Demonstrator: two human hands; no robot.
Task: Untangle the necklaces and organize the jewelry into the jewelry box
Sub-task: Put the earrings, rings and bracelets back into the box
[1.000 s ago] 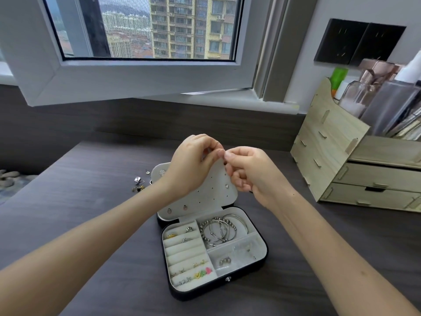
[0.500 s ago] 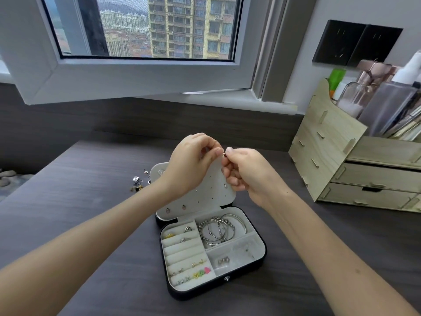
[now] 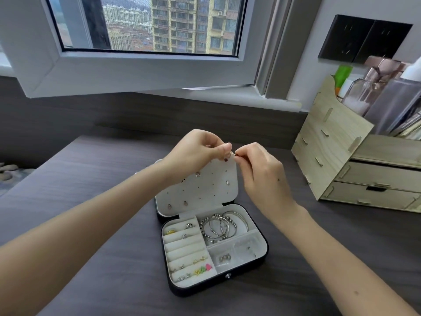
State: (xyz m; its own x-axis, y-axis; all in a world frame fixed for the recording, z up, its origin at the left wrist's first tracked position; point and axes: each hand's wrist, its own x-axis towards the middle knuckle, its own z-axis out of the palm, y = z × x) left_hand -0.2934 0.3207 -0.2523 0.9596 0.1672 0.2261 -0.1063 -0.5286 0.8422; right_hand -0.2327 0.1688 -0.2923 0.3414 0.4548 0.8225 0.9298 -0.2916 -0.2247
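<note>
A black jewelry box (image 3: 262, 261) lies open on the dark desk, white inside. Its upright lid panel (image 3: 211, 188) carries a few stud earrings. Silver bangles (image 3: 222, 225) fill the upper right compartment, and rings and small colourful earrings (image 3: 201, 270) sit in the left slots. Above the lid's top edge my left hand (image 3: 196, 151) and my right hand (image 3: 259, 172) meet fingertip to fingertip, both pinching a tiny earring (image 3: 233, 153) with a thin metal pin and dark red beads. Its full shape is hidden by my fingers.
A light wooden drawer organizer (image 3: 355, 165) with bottles on top stands at the right. An open window sash (image 3: 136, 71) hangs over the far side of the desk. The loose jewelry left of the box is hidden behind my left forearm.
My hands stay together above the lid and have drawn slightly apart, so the small pin between the fingertips now shows. The view has shifted a little.
</note>
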